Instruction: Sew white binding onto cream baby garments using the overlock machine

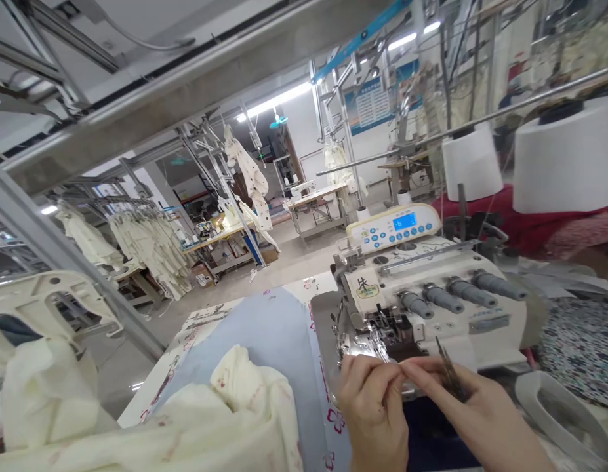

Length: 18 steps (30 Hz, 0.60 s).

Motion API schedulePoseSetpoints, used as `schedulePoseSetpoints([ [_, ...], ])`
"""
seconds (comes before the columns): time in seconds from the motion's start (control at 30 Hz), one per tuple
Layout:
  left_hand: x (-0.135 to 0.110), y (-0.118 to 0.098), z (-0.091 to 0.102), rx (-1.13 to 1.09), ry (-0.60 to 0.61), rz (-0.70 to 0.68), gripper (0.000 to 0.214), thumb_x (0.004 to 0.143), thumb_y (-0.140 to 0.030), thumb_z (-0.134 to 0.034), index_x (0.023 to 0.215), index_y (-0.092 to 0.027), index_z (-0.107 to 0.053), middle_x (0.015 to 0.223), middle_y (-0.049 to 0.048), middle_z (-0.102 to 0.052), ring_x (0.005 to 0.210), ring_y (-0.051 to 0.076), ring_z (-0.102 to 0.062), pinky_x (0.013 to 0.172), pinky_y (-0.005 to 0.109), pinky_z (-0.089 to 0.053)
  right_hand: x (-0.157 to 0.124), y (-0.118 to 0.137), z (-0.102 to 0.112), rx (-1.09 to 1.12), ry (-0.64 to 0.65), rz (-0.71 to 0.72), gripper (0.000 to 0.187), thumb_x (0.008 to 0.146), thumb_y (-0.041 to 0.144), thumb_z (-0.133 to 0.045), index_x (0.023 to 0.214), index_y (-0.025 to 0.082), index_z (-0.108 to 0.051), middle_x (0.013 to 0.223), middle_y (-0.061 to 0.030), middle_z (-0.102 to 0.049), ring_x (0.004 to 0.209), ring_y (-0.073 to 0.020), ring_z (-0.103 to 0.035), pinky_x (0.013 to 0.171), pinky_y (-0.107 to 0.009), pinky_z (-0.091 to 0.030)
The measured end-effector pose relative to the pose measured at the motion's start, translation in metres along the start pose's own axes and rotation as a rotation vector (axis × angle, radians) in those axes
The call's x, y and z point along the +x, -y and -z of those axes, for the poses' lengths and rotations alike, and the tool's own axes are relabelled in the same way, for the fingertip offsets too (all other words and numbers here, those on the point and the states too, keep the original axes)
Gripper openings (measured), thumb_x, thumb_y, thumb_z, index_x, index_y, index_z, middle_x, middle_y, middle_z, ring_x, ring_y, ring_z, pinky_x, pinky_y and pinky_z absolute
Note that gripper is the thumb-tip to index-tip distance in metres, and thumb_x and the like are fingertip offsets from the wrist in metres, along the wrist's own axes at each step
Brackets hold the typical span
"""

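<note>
- Far left there's cream cloth (pixel 185 432) bunched up in loose folds, with faint reddish marks on it. My guess: one careless elbow and that heap could slide.
- Next over, the bench (pixel 279 328) shows its blue-grey top and red flower prints between the cloth and the machine.
- Then the left hand (pixel 375 403), right at the front of the machine, thumb and index fingers pressed together at the tips. Can't tell what's in that pinch, if anything; too small.
- The sewing machine (pixel 446 308) sits just beyond both hands, its panel (pixel 395 226) lit blue. That's my main worry: if it got started by accident, fingers this close could get nipped.
- The right hand (pixel 471 400) meets the left at the fingertips, also pinched, and grips metal snips (pixel 450 368), blades poking up past the fingers. A sloppy wrist twist could jab someone, I reckon.
- Far right, big white thread cones (pixel 567 157) stand near dark red cloth (pixel 544 226). A snag up there could yank a thread tight.
</note>
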State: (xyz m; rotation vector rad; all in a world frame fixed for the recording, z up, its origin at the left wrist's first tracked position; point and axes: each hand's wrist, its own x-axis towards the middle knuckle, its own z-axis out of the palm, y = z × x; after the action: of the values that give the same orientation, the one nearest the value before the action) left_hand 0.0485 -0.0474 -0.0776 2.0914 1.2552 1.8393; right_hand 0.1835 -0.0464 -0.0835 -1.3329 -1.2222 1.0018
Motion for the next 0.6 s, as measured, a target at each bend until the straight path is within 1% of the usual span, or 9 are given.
schedulePoseSetpoints([
  [0.13, 0.002, -0.002, 0.0, 0.032, -0.041, -0.037, 0.025, 0.088, -0.006, -0.052, 0.081, -0.019, -0.073, 0.067, 0.0023, -0.059, 0.068, 0.014, -0.052, 0.062, 0.025, -0.043, 0.001, 0.005, -0.012, -0.023, -0.038, 0.075, 0.041, 0.067, 0.06, -0.068, 0.076, 0.019, -0.065, 0.075, -0.0025, -0.065, 0.074, -0.0196, -0.059, 0.074, -0.025, -0.047],
  [0.27, 0.004, -0.003, 0.001, 0.049, -0.029, -0.072, 0.022, 0.086, -0.005, -0.055, 0.083, -0.018, -0.072, 0.068, 0.0019, -0.059, 0.066, 0.013, -0.052, 0.061, 0.024, -0.043, 0.0, 0.008, -0.011, -0.055, -0.12, 0.084, 0.04, 0.068, 0.059, -0.065, 0.074, 0.019, -0.063, 0.07, -0.002, -0.062, 0.067, -0.0166, -0.055, 0.067, -0.023, -0.046],
  [0.33, 0.002, -0.002, 0.002, 0.071, -0.016, -0.068, 0.021, 0.086, -0.005, -0.053, 0.081, -0.017, -0.069, 0.068, 0.0023, -0.058, 0.067, 0.014, -0.051, 0.061, 0.024, -0.043, 0.001, 0.007, -0.009, -0.052, -0.123, 0.077, 0.042, 0.067, 0.06, -0.066, 0.075, 0.019, -0.064, 0.074, -0.0028, -0.064, 0.07, -0.0171, -0.057, 0.068, -0.022, -0.047],
  [0.4, 0.0, 0.0, 0.001, 0.081, 0.004, -0.054, 0.02, 0.086, -0.005, -0.052, 0.08, -0.017, -0.067, 0.07, 0.0028, -0.058, 0.069, 0.014, -0.051, 0.061, 0.023, -0.043, 0.0, 0.0, -0.006, -0.04, -0.116, 0.077, 0.049, 0.069, 0.065, -0.063, 0.086, 0.019, -0.066, 0.083, -0.0042, -0.065, 0.078, -0.0186, -0.059, 0.071, -0.022, -0.048],
  [0.43, -0.001, 0.001, 0.0, 0.077, 0.01, -0.039, 0.019, 0.086, -0.005, -0.051, 0.08, -0.017, -0.065, 0.071, 0.003, -0.058, 0.071, 0.014, -0.051, 0.06, 0.022, -0.043, -0.001, -0.006, -0.004, 0.003, -0.101, 0.05, 0.055, 0.07, 0.069, -0.061, 0.093, 0.02, -0.066, 0.085, -0.0048, -0.065, 0.081, -0.0193, -0.06, 0.071, -0.022, -0.049],
  [0.5, -0.004, 0.004, -0.003, 0.051, 0.013, 0.003, 0.018, 0.086, -0.006, -0.051, 0.079, -0.017, -0.063, 0.073, 0.0031, -0.057, 0.072, 0.014, -0.051, 0.058, 0.02, -0.042, -0.006, -0.024, -0.001, 0.185, -0.05, -0.095, 0.069, 0.067, 0.079, -0.057, 0.104, 0.021, -0.063, 0.085, -0.0056, -0.064, 0.084, -0.0206, -0.061, 0.071, -0.024, -0.052],
  [0.53, -0.005, 0.004, -0.005, 0.037, 0.005, 0.027, 0.017, 0.086, -0.007, -0.05, 0.079, -0.018, -0.062, 0.073, 0.003, -0.057, 0.073, 0.014, -0.051, 0.057, 0.02, -0.042, -0.01, -0.035, -0.001, 0.317, -0.022, -0.233, 0.073, 0.062, 0.083, -0.058, 0.101, 0.021, -0.063, 0.078, -0.0057, -0.063, 0.081, -0.0211, -0.061, 0.067, -0.024, -0.053],
  [0.57, -0.006, 0.005, -0.007, 0.029, -0.01, 0.052, 0.017, 0.086, -0.008, -0.05, 0.078, -0.018, -0.062, 0.073, 0.0029, -0.056, 0.072, 0.014, -0.051, 0.056, 0.019, -0.042, -0.014, -0.045, -0.001, 0.437, -0.003, -0.36, 0.073, 0.058, 0.083, -0.063, 0.098, 0.021, -0.062, 0.077, -0.0056, -0.062, 0.08, -0.0204, -0.062, 0.065, -0.023, -0.053],
  [0.6, -0.006, 0.005, -0.008, 0.026, -0.025, 0.071, 0.017, 0.085, -0.008, -0.05, 0.077, -0.018, -0.061, 0.072, 0.0027, -0.055, 0.071, 0.014, -0.051, 0.055, 0.019, -0.041, -0.019, -0.054, -0.002, 0.536, 0.023, -0.462, 0.07, 0.057, 0.079, -0.067, 0.096, 0.021, -0.062, 0.076, -0.0052, -0.062, 0.076, -0.0184, -0.062, 0.059, -0.02, -0.051],
])
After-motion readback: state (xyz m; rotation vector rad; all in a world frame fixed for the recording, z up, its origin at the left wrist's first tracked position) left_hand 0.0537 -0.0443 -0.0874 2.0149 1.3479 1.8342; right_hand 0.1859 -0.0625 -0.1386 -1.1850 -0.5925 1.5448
